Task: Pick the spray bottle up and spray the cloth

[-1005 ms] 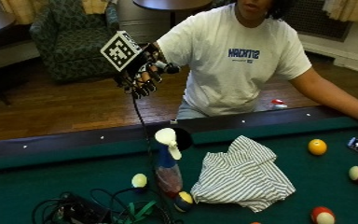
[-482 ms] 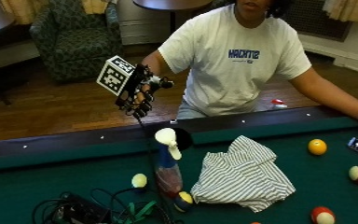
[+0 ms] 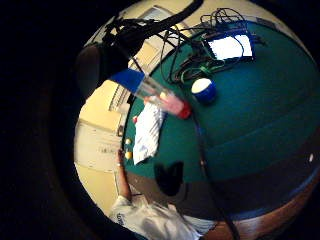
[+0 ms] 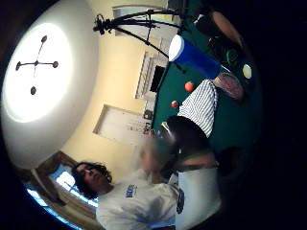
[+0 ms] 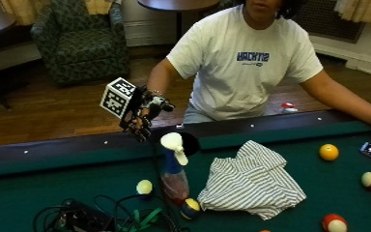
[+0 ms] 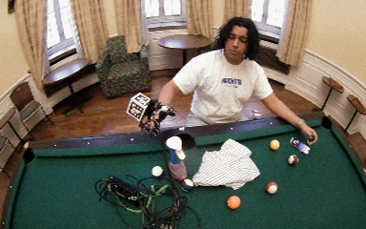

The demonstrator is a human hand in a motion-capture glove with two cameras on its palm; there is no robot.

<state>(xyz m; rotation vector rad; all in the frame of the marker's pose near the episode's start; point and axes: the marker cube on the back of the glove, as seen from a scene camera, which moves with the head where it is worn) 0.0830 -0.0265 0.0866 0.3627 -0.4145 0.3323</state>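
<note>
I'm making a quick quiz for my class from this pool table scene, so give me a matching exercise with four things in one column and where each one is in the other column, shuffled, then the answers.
Things:
1. spray bottle
2. striped cloth
3. gloved right hand
4. yellow ball

Places:
A. in the air above the table's near rail, holding nothing
B. alone on the felt near the person's bare arm
C. upright on the felt beside the cloth
D. crumpled on the felt, middle of the table

Pairs: 1-C, 2-D, 3-A, 4-B
</note>
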